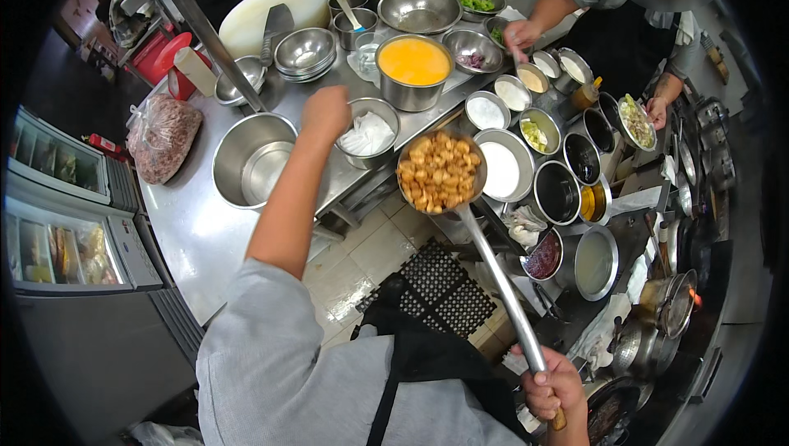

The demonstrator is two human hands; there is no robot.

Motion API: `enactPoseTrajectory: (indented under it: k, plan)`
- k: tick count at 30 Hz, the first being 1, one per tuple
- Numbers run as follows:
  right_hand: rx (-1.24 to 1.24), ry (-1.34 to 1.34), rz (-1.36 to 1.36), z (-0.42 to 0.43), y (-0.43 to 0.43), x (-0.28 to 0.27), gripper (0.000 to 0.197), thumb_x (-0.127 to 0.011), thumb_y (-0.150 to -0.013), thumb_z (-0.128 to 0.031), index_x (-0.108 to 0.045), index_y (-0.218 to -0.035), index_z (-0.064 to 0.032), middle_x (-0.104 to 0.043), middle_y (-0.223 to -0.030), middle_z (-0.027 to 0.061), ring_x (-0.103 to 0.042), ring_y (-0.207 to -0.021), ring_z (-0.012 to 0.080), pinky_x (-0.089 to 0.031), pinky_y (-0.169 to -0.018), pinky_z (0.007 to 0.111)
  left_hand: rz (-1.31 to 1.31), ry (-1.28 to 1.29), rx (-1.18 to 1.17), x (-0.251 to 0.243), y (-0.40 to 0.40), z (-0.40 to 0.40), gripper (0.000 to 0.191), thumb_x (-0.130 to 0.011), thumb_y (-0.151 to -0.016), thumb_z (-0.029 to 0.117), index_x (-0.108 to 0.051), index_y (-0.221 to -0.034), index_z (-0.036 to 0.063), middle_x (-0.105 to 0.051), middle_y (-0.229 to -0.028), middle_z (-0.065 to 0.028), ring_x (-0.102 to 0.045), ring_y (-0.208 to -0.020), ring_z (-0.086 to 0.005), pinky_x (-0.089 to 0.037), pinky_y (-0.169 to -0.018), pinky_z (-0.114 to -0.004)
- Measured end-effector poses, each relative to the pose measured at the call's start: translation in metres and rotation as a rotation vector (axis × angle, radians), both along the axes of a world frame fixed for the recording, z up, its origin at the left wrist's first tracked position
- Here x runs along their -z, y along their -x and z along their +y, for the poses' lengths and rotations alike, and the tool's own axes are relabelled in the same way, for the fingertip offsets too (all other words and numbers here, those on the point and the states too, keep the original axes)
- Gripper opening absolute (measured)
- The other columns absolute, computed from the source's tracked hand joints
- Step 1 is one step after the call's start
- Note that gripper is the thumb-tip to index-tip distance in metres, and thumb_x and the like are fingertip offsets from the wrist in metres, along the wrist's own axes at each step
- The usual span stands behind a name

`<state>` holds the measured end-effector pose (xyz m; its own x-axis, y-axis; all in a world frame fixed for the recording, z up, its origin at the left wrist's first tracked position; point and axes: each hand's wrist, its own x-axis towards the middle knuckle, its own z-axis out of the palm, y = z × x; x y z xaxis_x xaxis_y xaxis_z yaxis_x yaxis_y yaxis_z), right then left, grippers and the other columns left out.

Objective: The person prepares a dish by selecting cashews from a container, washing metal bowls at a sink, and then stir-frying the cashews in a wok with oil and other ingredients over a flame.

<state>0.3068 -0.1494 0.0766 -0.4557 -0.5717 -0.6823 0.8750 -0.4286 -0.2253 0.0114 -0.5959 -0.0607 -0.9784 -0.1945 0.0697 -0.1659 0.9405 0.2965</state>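
Observation:
My right hand (548, 384) grips the wood-tipped end of a long steel wok ladle's handle (502, 276). Small browned diced pieces (440, 172) heap the ladle's bowl, which hangs over the gap between the steel table and the cooking line. My left hand (327, 112) reaches over the table, beside the rim of a small steel pot (383, 149) that holds crumpled white paper or cloth (368, 134). Its fingers are curled and partly hidden, so whether they hold anything is unclear. Left of that arm stands a wide, empty steel pot (256, 159).
A pot of orange-yellow liquid (414, 61) stands behind, near stacked steel bowls (305, 52) and a cleaver (277, 27). Opposite, a co-worker's hand (658, 112) holds a bowl of food. Seasoning containers (487, 112) line the right; flame (695, 298) shows at a burner.

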Motion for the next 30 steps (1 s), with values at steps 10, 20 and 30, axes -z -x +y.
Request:
enactPoseTrajectory:
  k: [10,20,30]
  plan:
    - [-0.305,-0.399,0.473,-0.091,0.095,0.035,0.049,-0.056,-0.087,-0.005,-0.041,-0.133,-0.0053,-0.043,-0.06,0.0009,-0.037,-0.037,0.0081,-0.032,-0.033,0.024,0.164,-1.013,-0.616,0.07,-0.063,0.03,0.025,-0.059,-0.079,0.011,-0.044,-0.093,-0.0027,-0.061,-0.074,-0.0181,-0.065,-0.056,-0.0285,-0.051,-0.048,-0.038]
    - [-0.568,-1.238,1.358,-0.114,0.078,0.122,0.056,-0.058,-0.082,-0.008,-0.038,-0.135,-0.0033,-0.062,-0.08,0.0252,-0.062,-0.066,0.0411,-0.05,-0.062,0.044,0.347,-1.231,-0.522,0.071,-0.064,0.026,0.021,-0.057,-0.078,0.002,-0.037,-0.082,0.0021,-0.054,-0.064,-0.0122,-0.06,-0.044,-0.022,-0.043,-0.033,-0.03]
    - [-0.343,-1.152,1.562,-0.09,0.068,0.126,0.059,-0.061,-0.083,-0.006,-0.037,-0.136,-0.0009,-0.065,-0.081,0.019,-0.064,-0.067,0.0368,-0.052,-0.062,0.04,0.236,-0.806,-0.533,0.096,-0.065,0.015,0.025,-0.053,-0.083,0.017,-0.055,-0.078,-0.0075,-0.062,-0.064,-0.0173,-0.063,-0.047,-0.023,-0.045,-0.04,-0.034]
